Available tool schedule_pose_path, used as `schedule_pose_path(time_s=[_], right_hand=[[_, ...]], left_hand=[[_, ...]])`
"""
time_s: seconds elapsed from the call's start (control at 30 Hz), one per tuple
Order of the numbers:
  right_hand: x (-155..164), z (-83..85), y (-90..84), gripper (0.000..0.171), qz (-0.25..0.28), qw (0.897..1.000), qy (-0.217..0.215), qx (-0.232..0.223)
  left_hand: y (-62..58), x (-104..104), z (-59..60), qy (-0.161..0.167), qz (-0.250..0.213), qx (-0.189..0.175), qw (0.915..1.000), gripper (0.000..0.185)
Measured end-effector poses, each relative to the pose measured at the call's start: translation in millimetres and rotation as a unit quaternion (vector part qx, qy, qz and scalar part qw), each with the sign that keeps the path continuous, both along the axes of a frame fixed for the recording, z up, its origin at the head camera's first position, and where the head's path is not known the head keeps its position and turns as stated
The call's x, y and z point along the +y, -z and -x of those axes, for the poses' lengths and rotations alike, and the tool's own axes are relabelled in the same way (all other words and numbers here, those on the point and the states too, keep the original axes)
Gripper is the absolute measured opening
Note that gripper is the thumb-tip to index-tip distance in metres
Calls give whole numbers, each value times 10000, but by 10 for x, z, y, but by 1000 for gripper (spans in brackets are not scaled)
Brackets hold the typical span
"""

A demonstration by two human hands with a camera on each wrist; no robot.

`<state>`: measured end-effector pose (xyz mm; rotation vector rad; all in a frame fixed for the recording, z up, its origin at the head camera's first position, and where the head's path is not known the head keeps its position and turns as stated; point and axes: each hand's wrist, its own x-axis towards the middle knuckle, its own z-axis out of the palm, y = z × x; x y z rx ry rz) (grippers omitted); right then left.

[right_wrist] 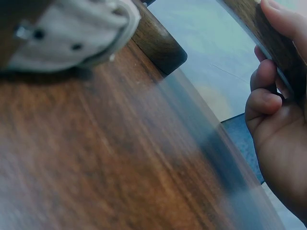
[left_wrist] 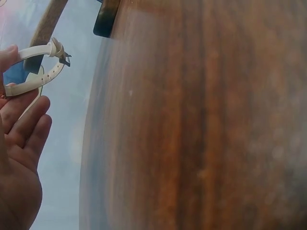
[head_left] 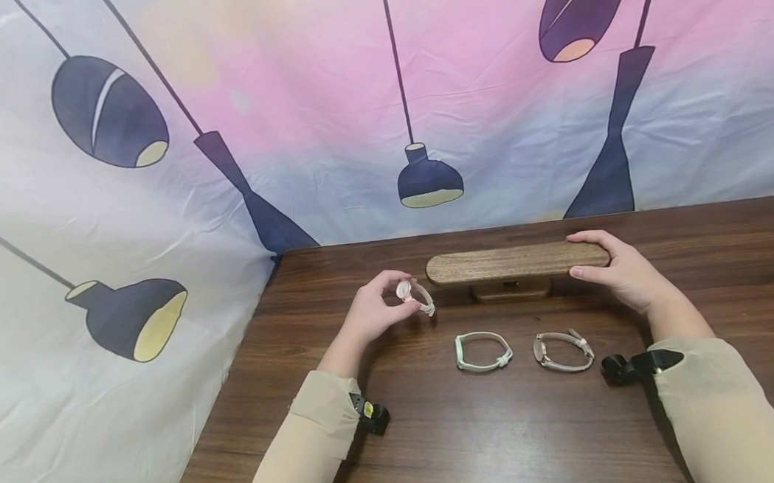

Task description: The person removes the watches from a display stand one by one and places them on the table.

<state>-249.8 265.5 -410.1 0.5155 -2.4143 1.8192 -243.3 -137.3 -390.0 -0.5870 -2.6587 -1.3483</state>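
**Desk layout: three watches and a wooden display bar**

1. Nearest the person, two beige sleeves enter from the lower edge. A small black wrist-mounted camera unit (head_left: 372, 414) sits at the left cuff, and a second black camera unit (head_left: 637, 365) at the right cuff.

2. Beyond the sleeves, two watches lie flat on the dark brown wood-grain desk (head_left: 506, 441). The pale-green-cased watch with a cream strap (head_left: 483, 351) lies to the left; the rose-gold-cased watch with a beige strap (head_left: 563, 350) lies just beside it to the right. The two are apart, each with its strap closed into a loop. Neither is touched by a hand.

3. Farther back on the left, the left hand (head_left: 379, 308) is raised above the desk. Thumb and fingertips pinch a small round rose-gold watch with a white strap (head_left: 414, 296); the strap loop hangs toward the right of the hand. In the left wrist view the white strap (left_wrist: 36, 72) shows buckled, with the remaining fingers loosely curved below it.

4. At the same depth on the right, the right hand (head_left: 618, 270) grips the right end of a long rounded walnut-wood display bar (head_left: 515, 262), fingers over the top and thumb beneath. The bar rests horizontally on a short wooden base (head_left: 511, 290). The held watch is close to the bar's left end, not touching it.

5. Behind the desk hangs a pastel fabric backdrop printed with dark pendant lamps (head_left: 379, 109).
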Motion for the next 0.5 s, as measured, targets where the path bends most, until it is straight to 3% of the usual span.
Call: schedule_pose_path(time_s=[0.3,0.5], right_hand=[[8,9,-4,52,-158,9999,57,3],[10,10,3,52,-63,10000,41,33]], left_hand=[[16,-29,-51,95,-85,-354,9993,42],[39,-34,-80,219,-195,-357,9989,42]])
